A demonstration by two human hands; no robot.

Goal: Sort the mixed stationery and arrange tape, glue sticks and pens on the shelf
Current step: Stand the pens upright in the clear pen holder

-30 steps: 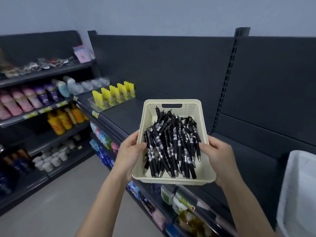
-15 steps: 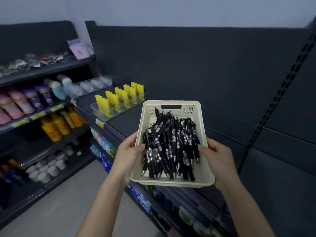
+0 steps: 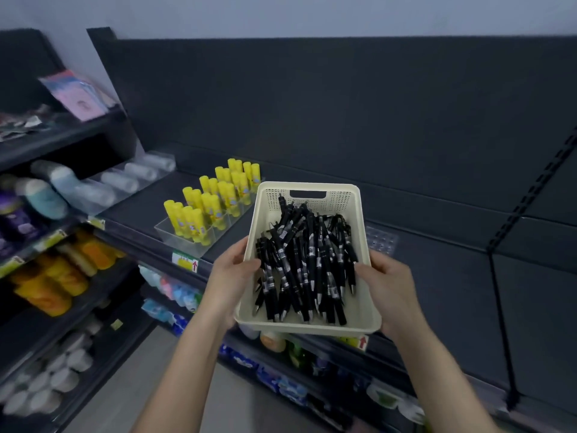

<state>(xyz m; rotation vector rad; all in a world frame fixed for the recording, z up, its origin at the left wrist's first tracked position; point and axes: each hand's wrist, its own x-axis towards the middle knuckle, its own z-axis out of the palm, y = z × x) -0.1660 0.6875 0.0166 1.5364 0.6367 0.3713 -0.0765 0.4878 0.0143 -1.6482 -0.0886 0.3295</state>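
Observation:
A cream plastic basket (image 3: 331,196) full of black pens (image 3: 304,264) is held in the air in front of a dark shelf (image 3: 437,276). My left hand (image 3: 229,276) grips its left rim, thumb inside over the edge. My right hand (image 3: 388,285) grips the right rim the same way. Left of the basket, yellow glue sticks (image 3: 212,201) stand in rows in a clear tray (image 3: 178,239) on the same shelf. Further left and back lie clear tape rolls (image 3: 137,175) in a clear tray.
Left-hand shelves carry orange bottles (image 3: 62,276), purple and blue packs (image 3: 37,195) and white cups (image 3: 46,382). Lower shelves below the basket hold colourful packets (image 3: 175,292). A small clear divider (image 3: 382,240) sits on the shelf right of the basket. An upright post (image 3: 499,276) stands right.
The view has swung left and closer to the shelf; the white bin at the right has left the frame. Both hands still hold the basket, now nearer the glue sticks.

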